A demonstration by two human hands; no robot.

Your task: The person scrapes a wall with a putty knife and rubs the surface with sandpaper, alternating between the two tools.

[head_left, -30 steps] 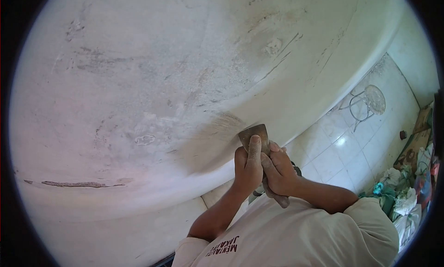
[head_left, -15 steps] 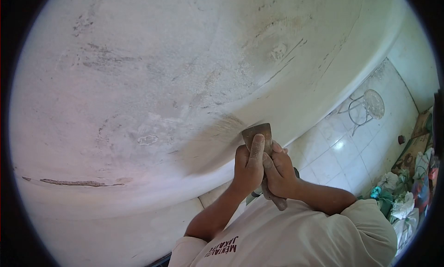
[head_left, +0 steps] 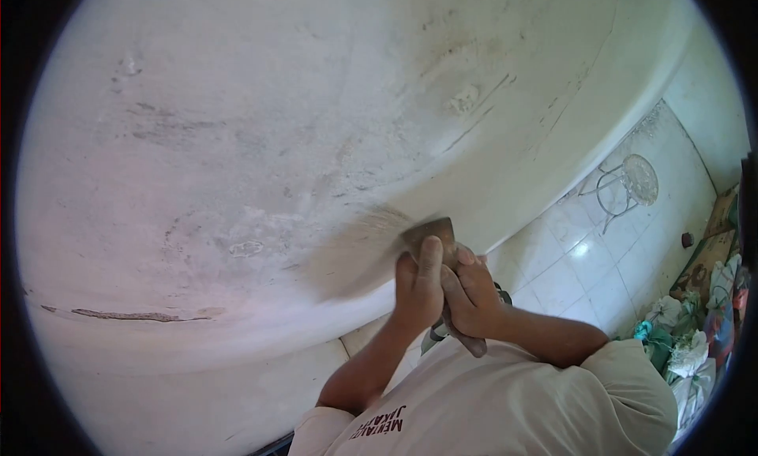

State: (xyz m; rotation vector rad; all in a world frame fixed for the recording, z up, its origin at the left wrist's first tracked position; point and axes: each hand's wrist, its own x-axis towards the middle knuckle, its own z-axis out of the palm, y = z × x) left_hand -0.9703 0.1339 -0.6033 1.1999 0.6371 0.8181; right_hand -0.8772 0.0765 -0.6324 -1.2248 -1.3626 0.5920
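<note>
Both my hands are wrapped round a scraper, its broad dull metal blade point(head_left: 435, 232) at the worn white wall point(head_left: 276, 172). My left hand point(head_left: 420, 290) is closed on it, with the thumb laid along the base of the blade. Just to the right, my right hand point(head_left: 475, 296) grips the handle point(head_left: 466, 339), whose lower end sticks out below the fingers. A brownish rubbed patch point(head_left: 371, 231) lies on the wall left of the blade, partly in shadow. Motion slightly smears the blade's edge.
A long crack point(head_left: 134, 315) runs across the wall at lower left. On the tiled floor point(head_left: 564, 278) to the right stands a round stool point(head_left: 638, 180) with metal legs. Filled sacks and bags point(head_left: 687, 353) are heaped at the far right, near a small dark object point(head_left: 687, 240).
My hands and the scraper have shifted slightly left and down, and the blade has tilted. Both hands keep their hold.
</note>
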